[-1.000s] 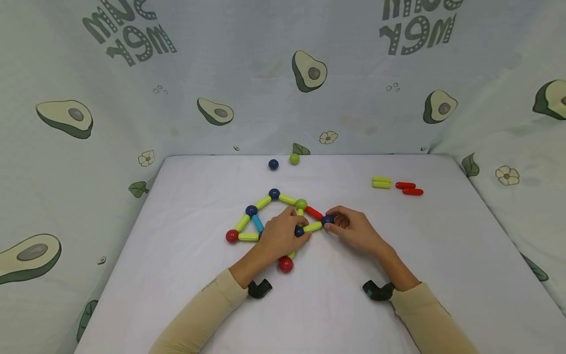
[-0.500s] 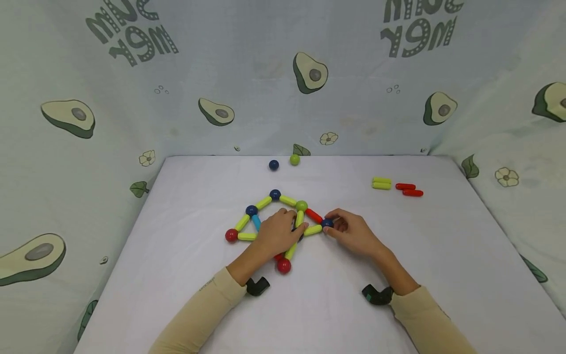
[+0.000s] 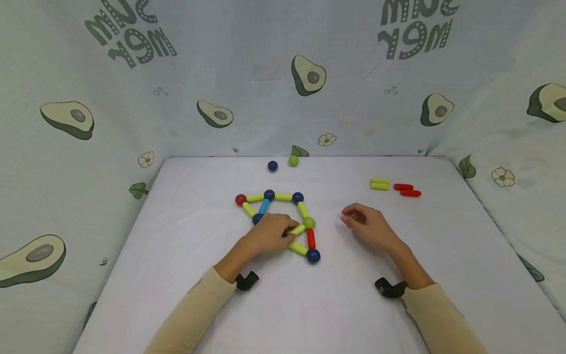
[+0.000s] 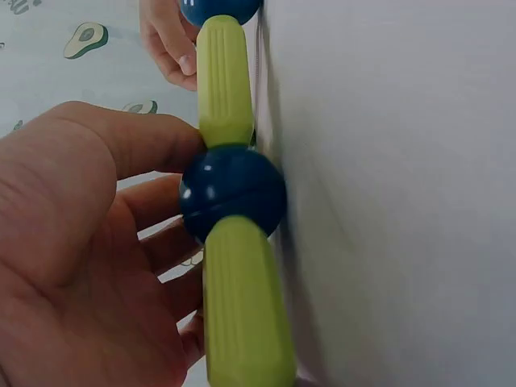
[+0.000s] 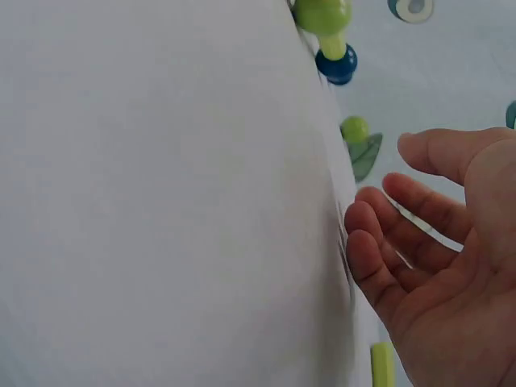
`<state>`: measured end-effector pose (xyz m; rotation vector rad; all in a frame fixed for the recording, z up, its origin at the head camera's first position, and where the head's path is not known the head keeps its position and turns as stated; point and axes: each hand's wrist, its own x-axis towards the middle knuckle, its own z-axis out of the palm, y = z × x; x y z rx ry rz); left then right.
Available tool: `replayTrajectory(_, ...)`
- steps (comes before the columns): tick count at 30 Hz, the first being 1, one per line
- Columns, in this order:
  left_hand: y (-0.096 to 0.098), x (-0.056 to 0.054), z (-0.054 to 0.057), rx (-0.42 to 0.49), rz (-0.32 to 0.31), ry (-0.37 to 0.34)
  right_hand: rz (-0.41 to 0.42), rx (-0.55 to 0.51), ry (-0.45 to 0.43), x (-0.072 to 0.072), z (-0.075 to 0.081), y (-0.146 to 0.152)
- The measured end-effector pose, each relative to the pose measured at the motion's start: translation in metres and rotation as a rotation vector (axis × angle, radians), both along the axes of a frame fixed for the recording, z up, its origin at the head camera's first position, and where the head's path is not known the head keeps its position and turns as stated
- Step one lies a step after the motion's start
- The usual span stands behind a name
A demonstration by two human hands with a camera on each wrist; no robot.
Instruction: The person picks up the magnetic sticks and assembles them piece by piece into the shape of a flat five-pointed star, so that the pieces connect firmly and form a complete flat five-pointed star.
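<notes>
Leftmost, a glossy red ball [image 3: 240,199] corners your linked frame of ribbed yellow-green rods [image 3: 283,197] and balls on the white-covered table [image 3: 345,305]. Your left hand [image 3: 268,233] grips the frame's glossy dark blue ball [image 4: 234,192] between thumb and fingers. Next come a lime-green ball [image 3: 309,223] and a smooth red rod [image 3: 311,239]. Your right hand [image 3: 370,228] hovers apart, free, fingers loosely bent. Behind it, rightmost, lie loose red rods [image 3: 410,193].

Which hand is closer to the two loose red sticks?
Right. The right hand is short of the red sticks and somewhat to their left, holding nothing. The left hand is much farther left, holding a blue ball.
</notes>
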<state>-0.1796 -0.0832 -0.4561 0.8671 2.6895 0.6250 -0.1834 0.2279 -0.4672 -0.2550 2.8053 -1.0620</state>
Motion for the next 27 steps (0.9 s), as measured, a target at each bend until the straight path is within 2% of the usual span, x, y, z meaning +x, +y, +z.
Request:
replayTrajectory(5, -0.004, 0.003, 0.000, -0.023, 0.005, -0.002, -0.086, 0.030, 0.097, -0.009, 0.006, 0.037)
replayTrajectory(10, -0.006, 0.003, -0.005, -0.011, 0.016, 0.025, -0.182, 0.062, 0.189, -0.020, 0.010, 0.077)
replayTrajectory(15, -0.008, 0.002, -0.013, 0.059, 0.001, 0.037, -0.251, 0.128, 0.198, -0.035, 0.006, 0.115)
replayTrajectory(20, -0.011, 0.000, -0.017, 0.134, -0.043, -0.001, -0.227, 0.261, 0.144, -0.041, -0.001, 0.139)
replayTrajectory(27, -0.012, -0.003, -0.020, 0.158, -0.086, 0.039, -0.214, 0.328, 0.175, -0.041, -0.003, 0.146)
